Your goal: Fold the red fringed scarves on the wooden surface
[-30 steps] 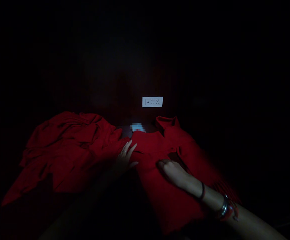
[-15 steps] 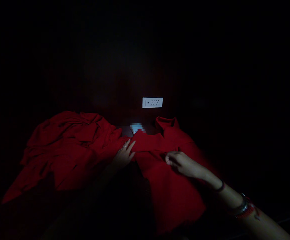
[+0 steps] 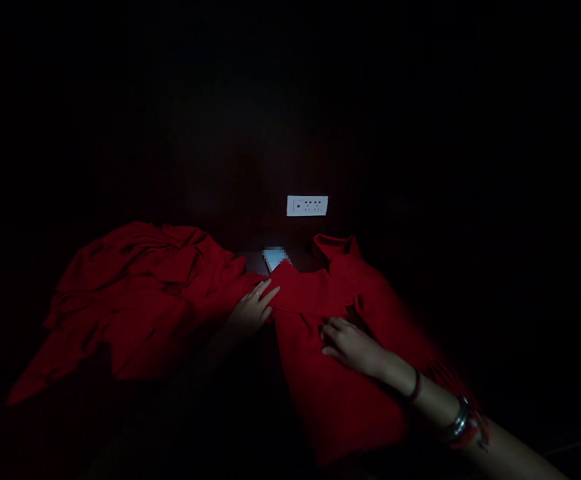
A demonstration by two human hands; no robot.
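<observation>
A red scarf [image 3: 345, 393] with fringed ends lies spread in front of me, with a folded-over flap [image 3: 310, 291] near its top. My left hand [image 3: 251, 312], a ring on one finger, rests at the flap's left edge with its fingers stretched out and apart. Over the middle of the scarf is my right hand [image 3: 347, 343], its fingers loosely bent and the thumb apart from them; no cloth shows pinched between them. Bracelets circle my right wrist and forearm. My left forearm fades into the dark.
To the left lies a rumpled heap of red cloth [image 3: 145, 287]. Behind the scarf's flap is a small pale flat object [image 3: 276, 257], partly blurred out. A white socket panel [image 3: 307, 206] is on the dark wall. Most of the surroundings are too dark to make out.
My right hand has loosened from a pinch and moved slightly left and down. The flap's lower edge now lies a little lower. My left hand has shifted slightly right with the view.
</observation>
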